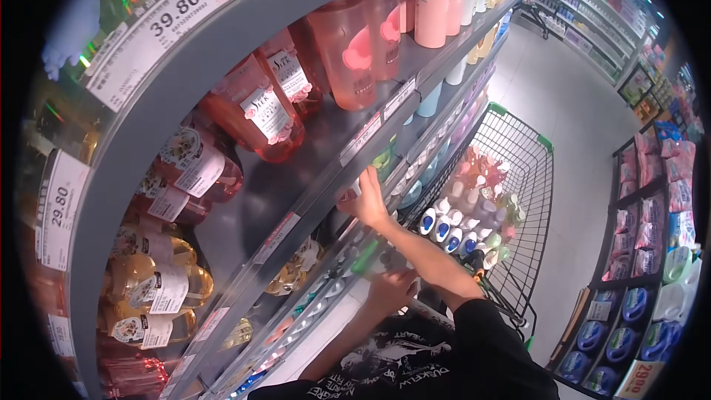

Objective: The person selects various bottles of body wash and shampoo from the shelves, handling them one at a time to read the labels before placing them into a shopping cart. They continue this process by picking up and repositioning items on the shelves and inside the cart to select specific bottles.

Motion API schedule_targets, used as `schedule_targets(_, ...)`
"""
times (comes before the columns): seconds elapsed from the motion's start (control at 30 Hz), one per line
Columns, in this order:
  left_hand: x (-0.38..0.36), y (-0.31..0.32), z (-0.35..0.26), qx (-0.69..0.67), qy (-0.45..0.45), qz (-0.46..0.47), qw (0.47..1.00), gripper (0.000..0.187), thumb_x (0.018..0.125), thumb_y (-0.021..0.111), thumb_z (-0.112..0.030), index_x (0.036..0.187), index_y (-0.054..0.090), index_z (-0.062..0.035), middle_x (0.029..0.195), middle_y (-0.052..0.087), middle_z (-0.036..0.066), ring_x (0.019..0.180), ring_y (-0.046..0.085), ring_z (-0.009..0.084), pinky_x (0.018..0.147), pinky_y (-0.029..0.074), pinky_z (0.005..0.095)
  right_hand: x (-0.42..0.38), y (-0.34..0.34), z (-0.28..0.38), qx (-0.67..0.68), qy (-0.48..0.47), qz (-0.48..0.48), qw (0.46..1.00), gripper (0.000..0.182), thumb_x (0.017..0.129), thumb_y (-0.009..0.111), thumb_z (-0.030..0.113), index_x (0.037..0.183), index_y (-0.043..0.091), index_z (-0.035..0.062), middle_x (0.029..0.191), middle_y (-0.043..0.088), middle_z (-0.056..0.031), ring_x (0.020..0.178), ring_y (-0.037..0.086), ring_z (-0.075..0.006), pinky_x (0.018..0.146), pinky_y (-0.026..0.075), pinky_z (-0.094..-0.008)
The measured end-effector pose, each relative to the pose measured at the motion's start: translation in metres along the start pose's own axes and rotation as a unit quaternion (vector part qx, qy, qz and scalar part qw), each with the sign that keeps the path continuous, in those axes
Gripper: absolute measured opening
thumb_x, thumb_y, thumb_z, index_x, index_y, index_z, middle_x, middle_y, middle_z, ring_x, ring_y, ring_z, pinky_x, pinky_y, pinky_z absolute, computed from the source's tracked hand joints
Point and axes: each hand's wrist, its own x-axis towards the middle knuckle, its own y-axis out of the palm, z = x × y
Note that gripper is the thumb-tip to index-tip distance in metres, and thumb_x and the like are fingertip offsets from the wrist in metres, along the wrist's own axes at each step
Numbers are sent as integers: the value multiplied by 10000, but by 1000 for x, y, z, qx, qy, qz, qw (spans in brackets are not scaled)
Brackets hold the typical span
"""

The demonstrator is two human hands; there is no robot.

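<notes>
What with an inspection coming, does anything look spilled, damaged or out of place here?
Nothing looks spilled or damaged. Only the dark shelf looks uneven: a bare stretch beside the red bottles with white labels, though the yellow bottles crowd close together. Small leaks would be hard to see.

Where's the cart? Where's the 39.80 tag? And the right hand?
Cart (546, 142): head view, green corner on its rim.
39.80 tag (175, 15): head view, its big numbers.
Right hand (369, 205): head view, back of it.
</notes>
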Motion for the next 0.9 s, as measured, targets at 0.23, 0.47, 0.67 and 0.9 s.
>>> schedule_targets(0.23,5,1,1,-4,-36,49,998,167,802,633,-214,895,651,-77,813,655,84,773,666,281,622,520,445,27,38,-51,-25,-55,18,998,752,616,835,87,1281,489,19,1214,500,-224,1148,478,-434,998,426,-456)
schedule_targets(0.47,4,3,3,-5,-33,46,998,149,768,651,-217,786,670,-70,810,650,89,727,661,279,609,519,435,21,67,-78,102,14,4,995,532,668,782,79,1146,566,-13,1201,525,-218,1119,523,-403,975,434,-460)
schedule_targets(0.67,6,-2,3,16,-47,83,995,172,737,670,-228,688,682,-64,808,654,109,710,660,285,606,523,431,25,71,-92,-36,-100,54,993,454,691,780,114,1111,626,38,1240,555,-211,1149,524,-415,960,434,-473)
schedule_targets(0.9,18,-12,-4,-21,-85,61,994,172,718,695,-193,822,677,-58,791,651,145,712,658,327,624,520,441,16,60,-44,-150,62,34,986,502,784,714,168,1256,594,45,1288,554,-196,1270,431,-453,1055,387,-498)
